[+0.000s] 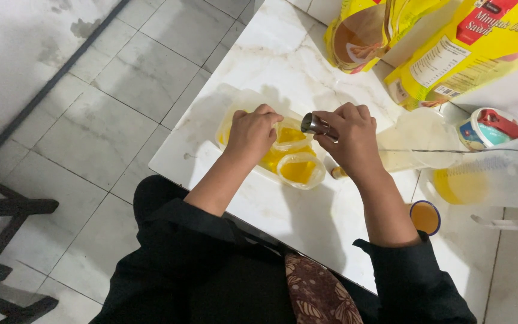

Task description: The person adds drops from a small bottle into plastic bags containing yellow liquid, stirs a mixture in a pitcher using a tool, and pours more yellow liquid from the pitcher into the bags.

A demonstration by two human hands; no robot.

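Observation:
My left hand [253,133] grips a small clear plastic cup [289,137] of yellow liquid, which rests in a shallow translucent tray [235,108] on a white marble counter [271,54]. My right hand [350,137] holds a small shiny metal measuring cup [314,125] tilted over that cup. A second clear cup [298,170] with yellow liquid sits just in front of the first one. A small amber bottle [338,173] peeks out below my right wrist.
Two yellow refill pouches [367,30] [469,48] lean at the counter's far side. A clear measuring jug [481,180] with yellow liquid, a colourful tub [488,128] and a blue-rimmed lid [425,216] lie to the right. Tiled floor and a dark chair frame [1,207] are on the left.

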